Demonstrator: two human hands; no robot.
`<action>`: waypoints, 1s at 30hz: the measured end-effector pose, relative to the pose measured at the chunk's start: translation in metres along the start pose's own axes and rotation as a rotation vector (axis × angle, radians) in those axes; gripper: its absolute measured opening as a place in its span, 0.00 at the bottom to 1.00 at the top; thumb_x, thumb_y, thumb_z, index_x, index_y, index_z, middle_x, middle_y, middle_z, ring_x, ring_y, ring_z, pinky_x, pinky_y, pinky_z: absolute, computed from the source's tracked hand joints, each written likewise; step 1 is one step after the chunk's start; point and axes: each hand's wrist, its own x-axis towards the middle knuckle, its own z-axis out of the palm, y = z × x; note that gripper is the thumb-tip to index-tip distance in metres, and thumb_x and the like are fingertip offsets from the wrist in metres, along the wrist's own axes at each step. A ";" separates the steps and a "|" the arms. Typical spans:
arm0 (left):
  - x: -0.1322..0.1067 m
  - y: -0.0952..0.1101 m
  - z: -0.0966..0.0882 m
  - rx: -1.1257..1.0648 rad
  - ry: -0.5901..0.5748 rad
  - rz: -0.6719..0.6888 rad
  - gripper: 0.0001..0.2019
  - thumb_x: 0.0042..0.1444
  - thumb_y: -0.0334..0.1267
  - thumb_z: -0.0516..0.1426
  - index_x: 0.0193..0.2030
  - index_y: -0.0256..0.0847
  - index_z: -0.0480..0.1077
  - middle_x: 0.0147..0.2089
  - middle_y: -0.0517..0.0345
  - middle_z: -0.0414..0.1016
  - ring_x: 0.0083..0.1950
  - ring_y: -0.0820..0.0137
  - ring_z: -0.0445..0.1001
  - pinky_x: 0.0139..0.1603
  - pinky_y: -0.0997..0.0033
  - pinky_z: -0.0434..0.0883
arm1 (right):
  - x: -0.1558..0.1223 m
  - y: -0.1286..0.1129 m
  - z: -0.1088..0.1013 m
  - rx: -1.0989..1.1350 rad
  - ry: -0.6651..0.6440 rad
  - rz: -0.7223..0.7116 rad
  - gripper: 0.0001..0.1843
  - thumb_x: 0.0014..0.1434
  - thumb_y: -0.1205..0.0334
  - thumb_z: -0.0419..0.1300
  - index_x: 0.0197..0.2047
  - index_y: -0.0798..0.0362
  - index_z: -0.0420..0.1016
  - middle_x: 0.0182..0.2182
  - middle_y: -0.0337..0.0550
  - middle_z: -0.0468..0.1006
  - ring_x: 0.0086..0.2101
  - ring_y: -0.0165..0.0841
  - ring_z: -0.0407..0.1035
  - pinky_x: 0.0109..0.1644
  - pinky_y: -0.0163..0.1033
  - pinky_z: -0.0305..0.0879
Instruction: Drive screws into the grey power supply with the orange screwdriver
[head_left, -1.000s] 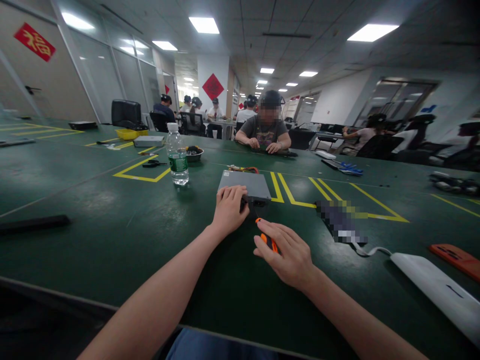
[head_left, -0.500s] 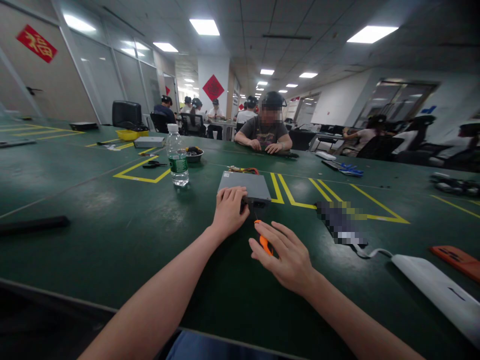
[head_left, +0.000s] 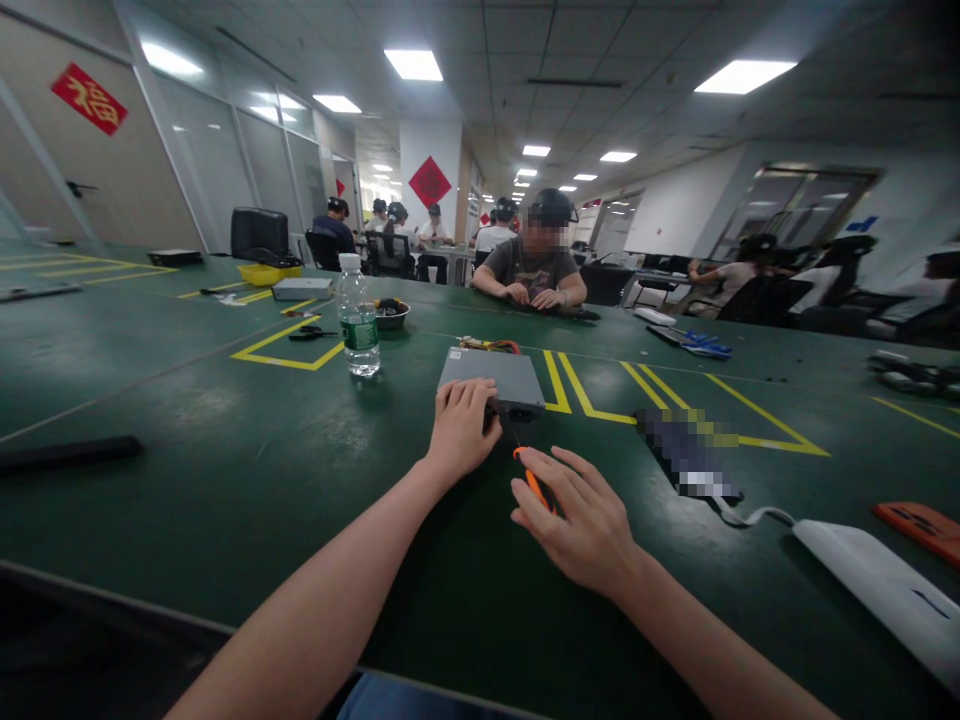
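A grey metal computer power supply (head_left: 501, 372) lies flat on the green table, its bundle of coloured wires (head_left: 487, 346) at the far side. My left hand (head_left: 466, 425) is wrapped over its near left corner, fingers on the top. In my right hand (head_left: 581, 510) is a screwdriver (head_left: 536, 485) with an orange and black handle, held loosely between thumb and fingers. Its thin shaft slants up toward the near face of the power supply, beside the socket. Whether the tip touches a screw cannot be made out.
Left of the power supply stands a water bottle (head_left: 359, 320), with a metal bowl (head_left: 390, 314) behind it. To the right lie a blurred-out dark device (head_left: 679, 455), a white power bank (head_left: 870, 585) and an orange phone (head_left: 919, 530). A person (head_left: 534, 265) sits across the table.
The view has shifted slightly. My right hand's fingers have moved a little around the screwdriver handle. My left hand keeps its place on the power supply.
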 end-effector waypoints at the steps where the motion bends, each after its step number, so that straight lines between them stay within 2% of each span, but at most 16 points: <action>1: 0.000 0.000 0.000 0.002 0.000 -0.003 0.13 0.51 0.34 0.53 0.45 0.44 0.63 0.53 0.57 0.68 0.56 0.65 0.62 0.60 0.58 0.51 | 0.001 0.000 0.001 -0.005 0.020 0.018 0.12 0.57 0.64 0.55 0.45 0.52 0.61 0.44 0.53 0.72 0.49 0.38 0.65 0.51 0.49 0.64; 5: 0.000 0.000 0.001 0.006 0.001 -0.006 0.13 0.51 0.34 0.53 0.45 0.44 0.62 0.54 0.58 0.68 0.57 0.66 0.61 0.61 0.60 0.51 | 0.000 -0.002 0.003 0.003 0.018 0.077 0.11 0.57 0.62 0.53 0.44 0.54 0.61 0.43 0.55 0.71 0.48 0.40 0.66 0.51 0.54 0.62; 7: 0.000 0.000 0.001 0.005 0.000 -0.004 0.13 0.51 0.34 0.53 0.45 0.44 0.62 0.54 0.58 0.68 0.57 0.67 0.61 0.61 0.60 0.51 | -0.002 -0.002 0.002 0.023 -0.021 0.063 0.12 0.56 0.65 0.51 0.45 0.55 0.60 0.46 0.57 0.69 0.51 0.42 0.63 0.52 0.56 0.61; 10: 0.000 0.000 0.001 0.001 0.006 -0.003 0.12 0.52 0.35 0.52 0.45 0.44 0.62 0.54 0.58 0.68 0.57 0.66 0.61 0.61 0.60 0.51 | -0.003 -0.001 0.002 0.024 -0.029 -0.002 0.13 0.55 0.69 0.53 0.44 0.56 0.59 0.47 0.59 0.68 0.52 0.42 0.61 0.52 0.54 0.62; 12: 0.000 0.000 0.001 0.001 0.007 -0.003 0.12 0.52 0.35 0.53 0.45 0.44 0.62 0.54 0.57 0.68 0.57 0.66 0.61 0.60 0.60 0.51 | -0.002 0.000 0.003 0.000 -0.004 -0.023 0.11 0.55 0.67 0.55 0.43 0.56 0.60 0.45 0.57 0.71 0.50 0.40 0.64 0.52 0.51 0.64; 17: 0.000 0.000 0.002 0.007 0.014 -0.014 0.12 0.52 0.36 0.53 0.45 0.44 0.62 0.54 0.57 0.68 0.56 0.66 0.62 0.60 0.59 0.52 | 0.002 0.003 0.006 -0.012 0.081 0.058 0.10 0.55 0.60 0.58 0.38 0.54 0.62 0.36 0.51 0.75 0.39 0.35 0.72 0.49 0.48 0.68; 22: 0.000 0.001 0.002 -0.005 0.020 -0.019 0.11 0.53 0.37 0.53 0.45 0.44 0.62 0.53 0.57 0.68 0.56 0.66 0.62 0.60 0.58 0.51 | -0.001 0.003 0.008 0.054 0.066 0.104 0.12 0.54 0.61 0.58 0.41 0.56 0.62 0.41 0.55 0.74 0.44 0.37 0.70 0.48 0.46 0.69; 26: 0.000 0.002 0.002 -0.006 0.022 -0.029 0.12 0.52 0.37 0.54 0.44 0.45 0.62 0.53 0.57 0.68 0.56 0.65 0.62 0.61 0.58 0.51 | -0.003 0.004 0.009 0.080 0.035 0.107 0.12 0.56 0.61 0.56 0.43 0.55 0.62 0.43 0.54 0.74 0.45 0.37 0.69 0.48 0.45 0.69; 30: 0.000 0.002 0.003 -0.018 0.029 -0.040 0.11 0.53 0.37 0.53 0.44 0.44 0.61 0.53 0.57 0.68 0.56 0.66 0.62 0.61 0.58 0.50 | -0.004 0.008 0.002 0.140 0.075 0.112 0.12 0.56 0.63 0.56 0.44 0.55 0.62 0.44 0.53 0.74 0.46 0.36 0.69 0.49 0.45 0.68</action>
